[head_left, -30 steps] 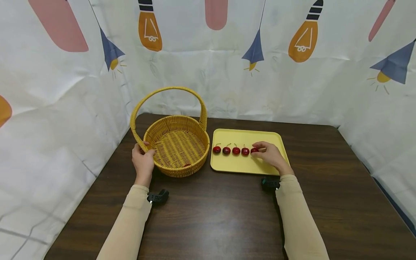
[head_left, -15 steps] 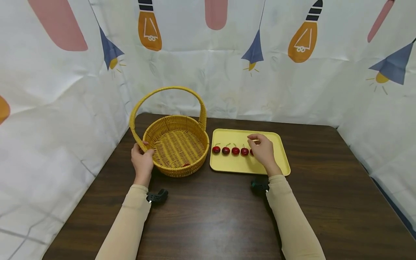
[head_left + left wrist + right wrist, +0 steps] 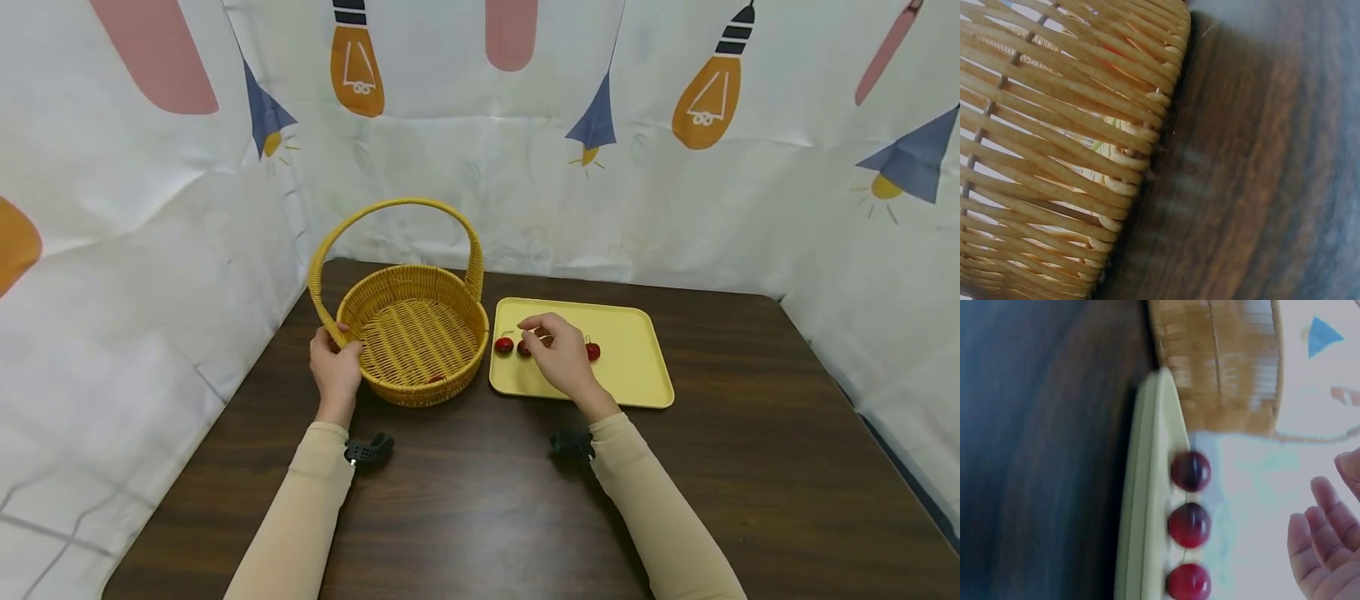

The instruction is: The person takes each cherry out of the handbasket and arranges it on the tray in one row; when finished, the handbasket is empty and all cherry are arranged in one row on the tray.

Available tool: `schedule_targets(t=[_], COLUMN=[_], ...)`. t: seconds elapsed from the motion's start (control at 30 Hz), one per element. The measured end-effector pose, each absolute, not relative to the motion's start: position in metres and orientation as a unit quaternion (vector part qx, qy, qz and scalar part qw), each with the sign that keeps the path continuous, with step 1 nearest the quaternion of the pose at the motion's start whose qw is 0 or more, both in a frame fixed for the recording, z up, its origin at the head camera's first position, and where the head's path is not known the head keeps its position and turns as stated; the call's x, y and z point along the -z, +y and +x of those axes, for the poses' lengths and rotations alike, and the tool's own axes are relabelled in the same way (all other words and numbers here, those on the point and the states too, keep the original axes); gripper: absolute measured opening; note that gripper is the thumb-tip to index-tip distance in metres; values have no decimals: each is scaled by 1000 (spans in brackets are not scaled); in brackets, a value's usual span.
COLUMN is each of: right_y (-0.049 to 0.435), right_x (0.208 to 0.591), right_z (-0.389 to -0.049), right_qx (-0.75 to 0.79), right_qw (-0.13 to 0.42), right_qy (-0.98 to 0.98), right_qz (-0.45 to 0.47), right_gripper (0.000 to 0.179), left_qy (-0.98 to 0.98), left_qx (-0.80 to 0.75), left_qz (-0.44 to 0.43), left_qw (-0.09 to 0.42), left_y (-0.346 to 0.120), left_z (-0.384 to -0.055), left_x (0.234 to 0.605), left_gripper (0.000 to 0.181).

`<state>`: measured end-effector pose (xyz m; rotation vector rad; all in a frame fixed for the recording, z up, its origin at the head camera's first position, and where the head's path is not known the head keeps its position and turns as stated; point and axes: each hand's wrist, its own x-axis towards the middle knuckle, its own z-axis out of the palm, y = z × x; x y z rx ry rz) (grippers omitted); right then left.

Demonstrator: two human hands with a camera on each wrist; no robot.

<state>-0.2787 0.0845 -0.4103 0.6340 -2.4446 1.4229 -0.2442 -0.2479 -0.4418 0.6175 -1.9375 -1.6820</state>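
Observation:
My left hand grips the yellow wicker basket at its left side, where the handle meets the rim. A bit of red shows inside the basket near its front wall. The left wrist view shows the basket's woven side close up, with red and green glimpsed through the gaps. My right hand hovers above the yellow tray, fingers loosely bent and holding nothing visible. Dark red cherries stand in a row there, including the leftmost cherry and the rightmost cherry; my hand hides some between.
The dark wooden table carries the basket left of the tray, with a narrow gap between them. A white cloth printed with lamps and bulbs hangs behind and along both sides. The basket's tall handle arches over its opening.
My right hand has left the rightmost cherry, lifted slightly and moved left over the row. That cherry stays on the tray. My left hand keeps its grip on the basket.

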Motion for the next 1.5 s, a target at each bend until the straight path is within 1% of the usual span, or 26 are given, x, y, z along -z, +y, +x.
schedule_targets(t=[0.1,0.2,0.4,0.5,0.67,0.87,0.97,1.17,1.4,1.5], right_y=[75,63,31,14,-11,-27,-31,-38,-46,-47], right_x=[412,414,410,407,406,398,393,386,383,384], right_z=[-273,-270,-268,-270,-275,-284,-288,-293,-300,-302], right_qx=[-486,-479,-457,-435,-328,-230,-191,-113,-100,-95], right_qw=[103,100,146,145,74,-28,-68,-120,-207,-229], right_qy=[-829,-818,-805,-808,-852,-895,-905,-909,-886,-877], right_qz=[258,303,349,370,402,381,373,383,403,411], right_gripper=[16,15,14,16,19,27,27,25,25,24], left_qy=[-712,-711,-704,-704,-703,-704,-705,-707,-708,-710], left_qx=[617,619,622,624,623,622,621,617,617,616], left_qz=[224,223,225,223,226,225,224,230,226,224], left_qw=[248,250,258,256,256,259,259,258,258,258], left_y=[-246,-246,-247,-248,-248,-247,-247,-249,-249,-248], left_z=[-246,-247,-245,-244,-242,-243,-245,-245,-243,-244], left_x=[442,442,441,442,443,443,443,442,443,444], left_gripper=[30,31,31,31,32,31,30,31,30,29])
